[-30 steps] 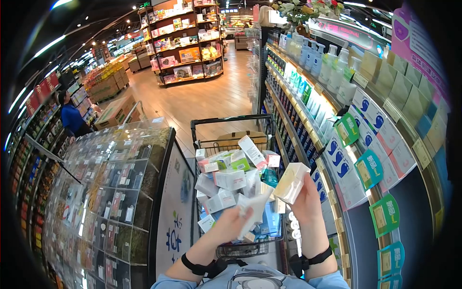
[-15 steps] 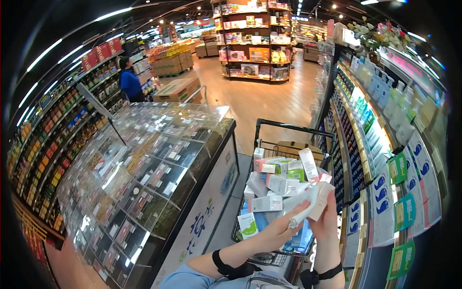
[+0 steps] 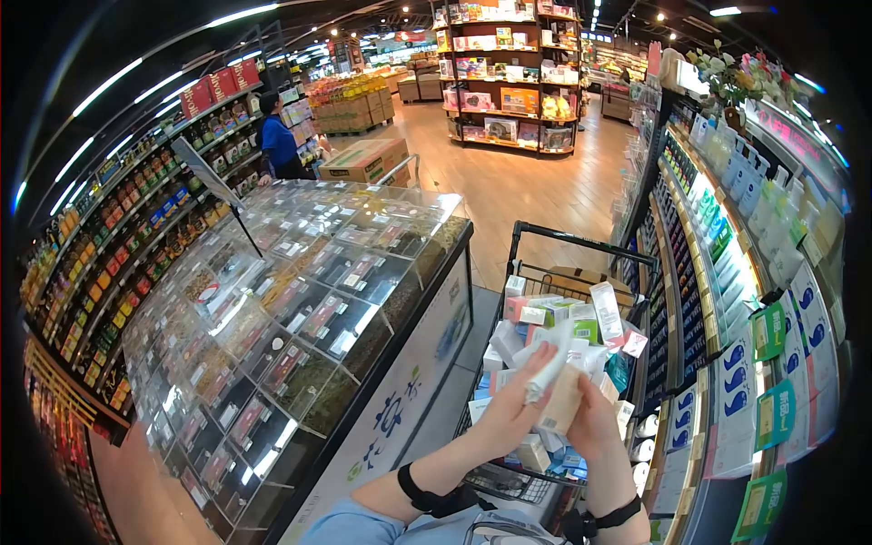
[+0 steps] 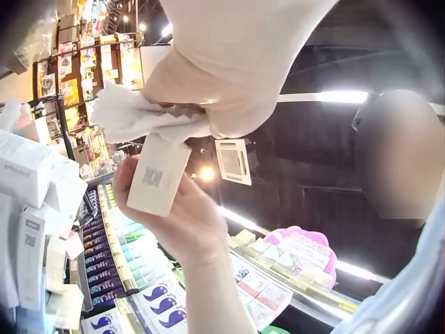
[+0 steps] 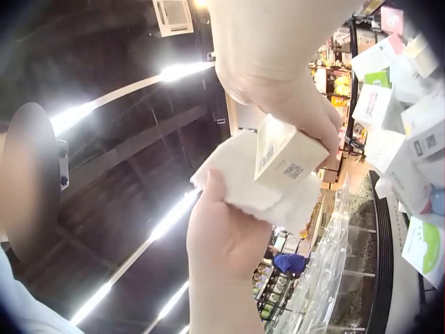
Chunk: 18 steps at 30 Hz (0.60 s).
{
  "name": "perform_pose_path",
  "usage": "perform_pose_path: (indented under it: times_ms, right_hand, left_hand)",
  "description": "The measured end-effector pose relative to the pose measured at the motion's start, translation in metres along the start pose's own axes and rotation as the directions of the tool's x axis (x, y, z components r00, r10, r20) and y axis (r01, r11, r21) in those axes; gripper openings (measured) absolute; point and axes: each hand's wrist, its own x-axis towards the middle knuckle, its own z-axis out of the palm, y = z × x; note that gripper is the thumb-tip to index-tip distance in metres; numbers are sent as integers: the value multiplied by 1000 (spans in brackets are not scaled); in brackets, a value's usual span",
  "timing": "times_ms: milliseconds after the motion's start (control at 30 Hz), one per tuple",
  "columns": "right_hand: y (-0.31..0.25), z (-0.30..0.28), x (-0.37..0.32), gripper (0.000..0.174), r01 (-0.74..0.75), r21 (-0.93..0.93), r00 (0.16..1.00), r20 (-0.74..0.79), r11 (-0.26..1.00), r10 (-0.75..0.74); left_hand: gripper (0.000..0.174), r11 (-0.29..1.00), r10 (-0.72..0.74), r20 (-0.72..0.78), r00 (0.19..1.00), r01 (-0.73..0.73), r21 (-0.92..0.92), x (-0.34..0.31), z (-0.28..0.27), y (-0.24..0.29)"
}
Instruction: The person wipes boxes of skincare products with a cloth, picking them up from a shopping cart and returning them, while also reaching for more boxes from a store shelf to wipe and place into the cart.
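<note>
Above the cart, my left hand [image 3: 510, 414] pinches a crumpled white cloth [image 3: 549, 374] between thumb and fingers. The right hand [image 3: 595, 420] grips a cream-coloured box [image 3: 561, 400] close beside it. In the right wrist view the cloth [image 5: 240, 174] lies against the side of the box [image 5: 288, 154], whose printed code faces the camera. The left wrist view shows the right hand [image 4: 188, 226] curled round the box [image 4: 158, 177], with the cloth [image 4: 125, 115] at its upper end. Part of the left fingers is hidden behind the cloth.
A cart [image 3: 581, 243] heaped with small boxes stands below the hands. Clear-lidded bulk bins [image 3: 300, 300] are at the left, and shelves with boxes and bottles [image 3: 743, 363] at the right. A person in blue [image 3: 280, 136] stands beyond the bins.
The view has swung left, so the cart and shelves sit further right. The cloth has come from apart to against the box, and the box has tilted in the right hand.
</note>
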Motion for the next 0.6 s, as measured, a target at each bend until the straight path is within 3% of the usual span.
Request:
perform_pose_path:
  times_ms: [33,133,233,367,433,467,500,533,567,600]
  right_hand:
    - [4,6,-2,41,9,32,999,51,999,-10]
    - [2,5,-5,39,55,57,995,81,997,-59]
    - [-10,-3,-2,41,227,93,972,34,969,-231]
    - [-29,-20,-1,39,321,28,947,-33,947,-320]
    - [-35,-30,-2,39,329,-9,941,-85,944,-329]
    - [-38,-34,-2,39,333,-44,933,-130,942,-336]
    - [-40,-36,-3,41,318,-13,937,-147,948,-317]
    - [-40,-35,-4,41,319,-13,937,-147,948,-318]
    - [-39,-34,-6,41,274,-40,953,-125,961,-276]
    - [-36,-32,-7,42,228,-66,967,-105,971,-234]
  left_hand:
    - [54,965,175,63,983,-184,184,2,2,-1]
    - [57,935,238,160,958,-270,229,2,2,0]
    - [59,935,230,257,939,-286,209,-3,6,4]
    - [57,947,194,304,933,-259,190,-11,5,8]
    - [50,994,-80,415,906,102,-31,-15,-4,18]
    - [50,994,-79,418,905,102,-33,-14,-9,20]
    - [48,933,-305,417,856,356,-50,-12,-14,21]
    - [46,808,-509,420,751,585,-66,-10,-17,22]
    - [38,821,-456,309,835,528,-216,-11,-16,12]
    - [38,821,-456,311,834,529,-214,-11,-15,5]
